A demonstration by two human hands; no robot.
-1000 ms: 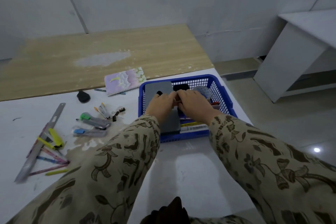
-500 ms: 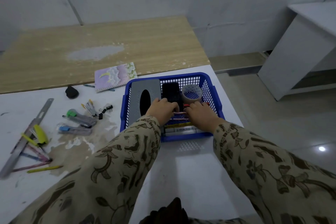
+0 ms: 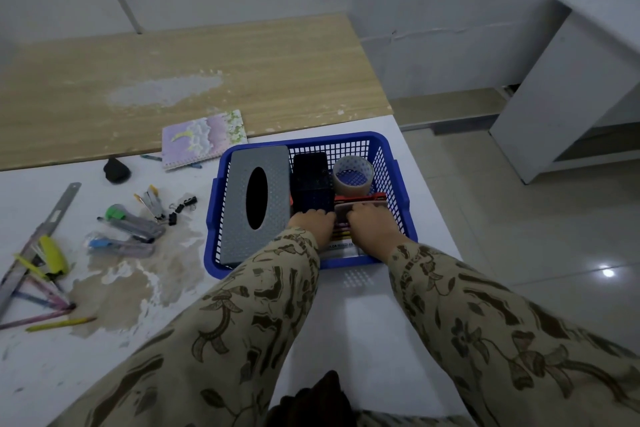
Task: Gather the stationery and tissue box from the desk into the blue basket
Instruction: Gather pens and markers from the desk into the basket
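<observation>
The blue basket [image 3: 395, 166] stands on the white desk near its right edge. Inside it, a grey tissue box [image 3: 256, 201] lies along the left, with a black case [image 3: 310, 180] and a tape roll [image 3: 353, 175] behind a red item [image 3: 360, 198]. My left hand [image 3: 313, 224] and right hand [image 3: 372, 225] are side by side in the basket's front half. Their fingers curl down onto a bundle of pens [image 3: 342, 218] held between them. The fingertips are hidden.
On the desk to the left lie a pastel notebook [image 3: 204, 139], a small black object [image 3: 116, 170], cutters [image 3: 135, 225], binder clips [image 3: 180, 206], a steel ruler [image 3: 38, 239], a yellow marker [image 3: 53, 253] and loose pencils [image 3: 59, 322]. A white cabinet [image 3: 571, 80] stands on the right.
Both hands drew back from the basket's middle toward its front, uncovering the black case and tape roll. They now sit lower, on the pens.
</observation>
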